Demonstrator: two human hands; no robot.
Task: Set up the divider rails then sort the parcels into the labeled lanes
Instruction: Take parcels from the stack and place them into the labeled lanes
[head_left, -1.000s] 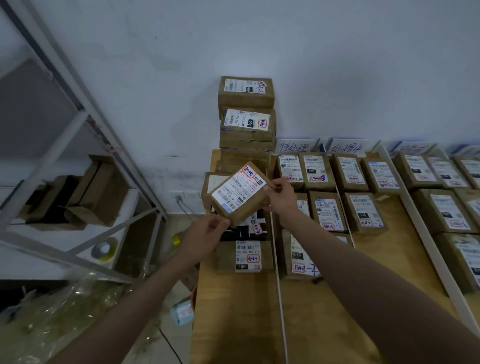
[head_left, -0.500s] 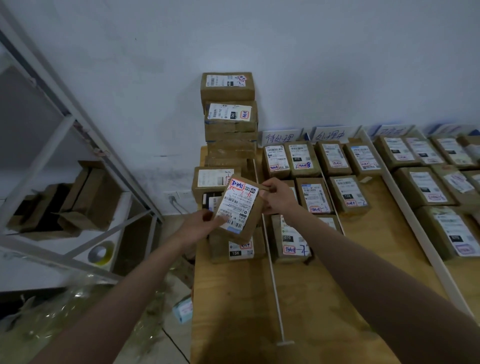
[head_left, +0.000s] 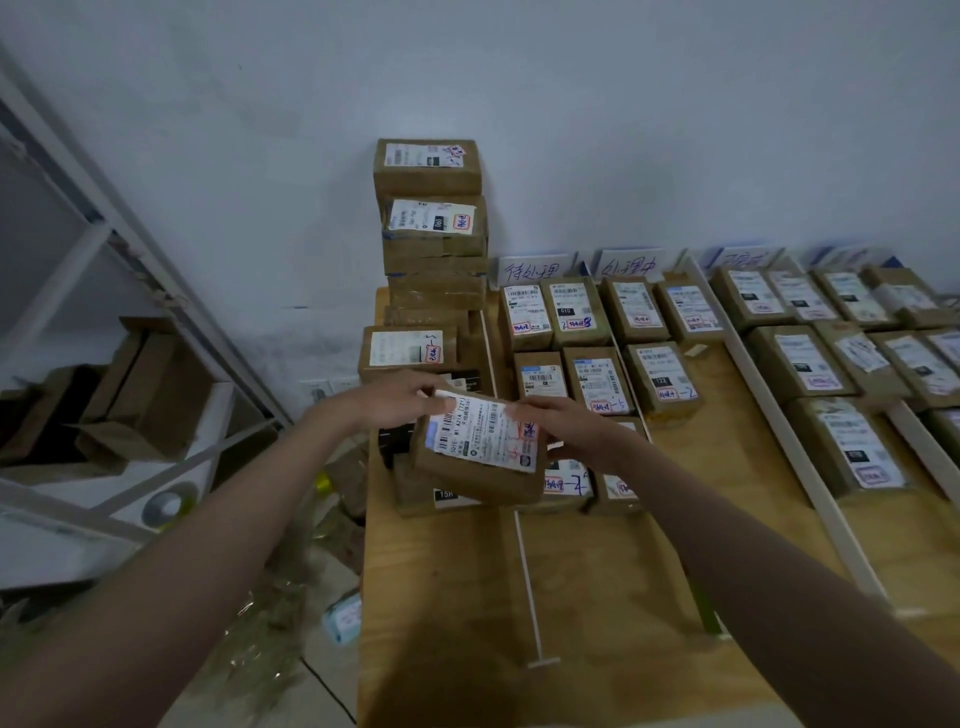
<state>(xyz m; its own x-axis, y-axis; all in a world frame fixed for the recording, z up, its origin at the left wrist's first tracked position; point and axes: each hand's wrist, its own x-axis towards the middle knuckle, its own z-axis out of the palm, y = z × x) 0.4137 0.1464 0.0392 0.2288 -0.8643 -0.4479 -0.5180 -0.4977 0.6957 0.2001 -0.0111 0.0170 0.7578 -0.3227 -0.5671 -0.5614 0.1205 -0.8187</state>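
You are holding one parcel (head_left: 480, 449) over the left lane of the desk (head_left: 587, 597), label up. Your left hand (head_left: 395, 402) is gripping its 10 o'clock corner, fingers curled over the edge; your right hand (head_left: 566, 423) is gripping its 2 o'clock side. A stack of parcels (head_left: 431, 223) is standing at 12 o'clock. A thin divider rail (head_left: 527, 582) is lying at 5 o'clock of the parcel.
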